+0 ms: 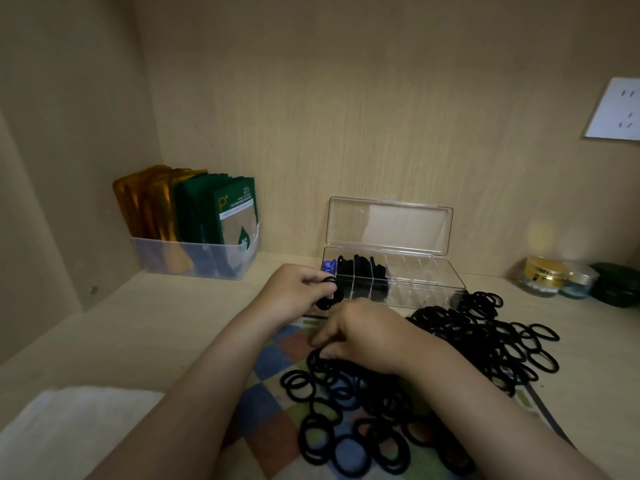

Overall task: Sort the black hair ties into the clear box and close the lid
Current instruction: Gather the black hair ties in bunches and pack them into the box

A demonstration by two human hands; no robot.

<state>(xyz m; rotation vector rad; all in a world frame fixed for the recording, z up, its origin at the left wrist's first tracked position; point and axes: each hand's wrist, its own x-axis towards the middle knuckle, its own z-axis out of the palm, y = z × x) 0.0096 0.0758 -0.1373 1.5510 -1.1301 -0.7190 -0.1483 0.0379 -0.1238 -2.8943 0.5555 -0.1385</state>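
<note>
A clear divided box (424, 284) stands at the back of the shelf with its lid (388, 225) upright and open. Its left compartments hold black hair ties and a blue item (328, 265). My left hand (294, 294) grips a small bunch of black hair ties (328, 299) just left of the box. My right hand (360, 332) reaches down with its fingertips pinching a tie at the edge of a big loose pile of black hair ties (460, 344), which is spread over a checkered cloth (273, 358).
A translucent bin (194, 259) of green and gold sachets stands at the back left. Small jars (540, 277) and a dark green case (614, 285) sit at the far right. A wall socket (614, 109) is on the back panel. White cloth (76, 431) lies at the front left.
</note>
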